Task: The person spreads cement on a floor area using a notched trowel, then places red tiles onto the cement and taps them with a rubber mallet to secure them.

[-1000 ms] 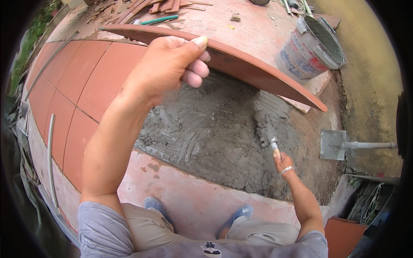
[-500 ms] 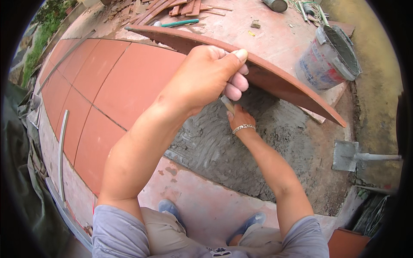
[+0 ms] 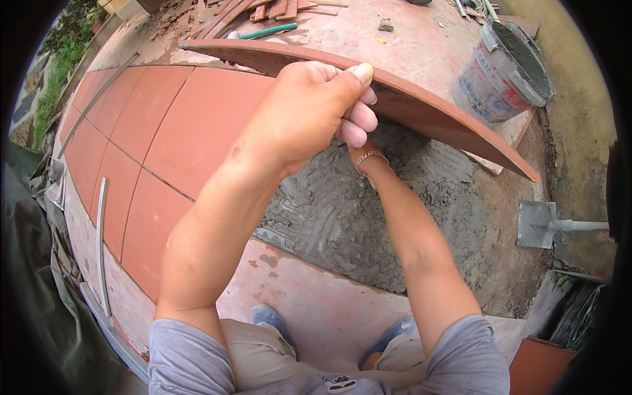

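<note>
My left hand [image 3: 322, 105] grips the upper edge of a large red-brown tile [image 3: 431, 112], thumb on top, and the tile stands tilted up on edge. Below it spreads wet grey mortar [image 3: 342, 204], ridged and smeared. My right hand [image 3: 368, 157], with a chain bracelet at the wrist, reaches low over the mortar by the raised tile. Its fingers are hidden behind my left hand; a light wooden handle showed in them half a second ago. To the left, laid red tiles [image 3: 197, 122] lie flat with narrow joints.
A mortar-smeared bucket [image 3: 490, 79] stands far right. A shovel [image 3: 536, 224] lies at the right. Broken tile strips [image 3: 243, 13] and a teal-handled tool [image 3: 268, 31] lie at the back. Metal bars [image 3: 102, 243] lie along the left, near a dark tarp [image 3: 39, 263].
My right hand has moved farther away, behind my left hand, and the wooden handle is now out of sight. My left hand still holds the tile raised. The view has shifted slightly.
</note>
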